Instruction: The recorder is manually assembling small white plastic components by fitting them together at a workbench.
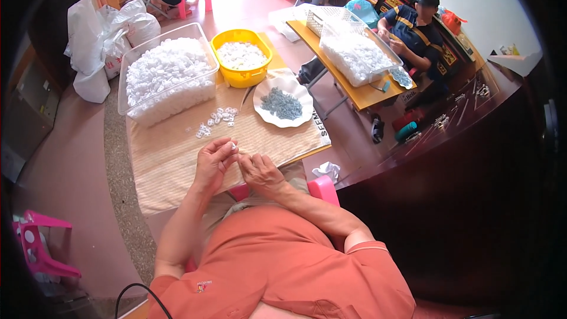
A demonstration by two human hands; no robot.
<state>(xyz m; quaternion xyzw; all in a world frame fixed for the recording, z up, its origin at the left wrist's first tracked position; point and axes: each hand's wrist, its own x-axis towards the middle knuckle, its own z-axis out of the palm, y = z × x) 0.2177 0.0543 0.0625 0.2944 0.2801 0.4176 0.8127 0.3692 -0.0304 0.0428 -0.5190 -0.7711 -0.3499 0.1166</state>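
Note:
My left hand (215,160) pinches a small white plastic part (233,147) between thumb and fingertips, above the near edge of the towel-covered table (165,165). Close beside it, my right hand (260,172) has its fingers bent together near the same part; what they hold, if anything, is too small to make out. A loose group of small white parts with holes (217,119) lies on the towel just beyond my hands. To the right of that group sits a white scalloped plate (301,95) heaped with small grey-blue pieces (282,104).
Behind stand a clear bin (139,108) of white parts and a yellow basket (251,78), also holding white parts. A person (416,32) sits at another table (369,97) on the right. White sacks (88,35) and a pink stool (44,242) are at left.

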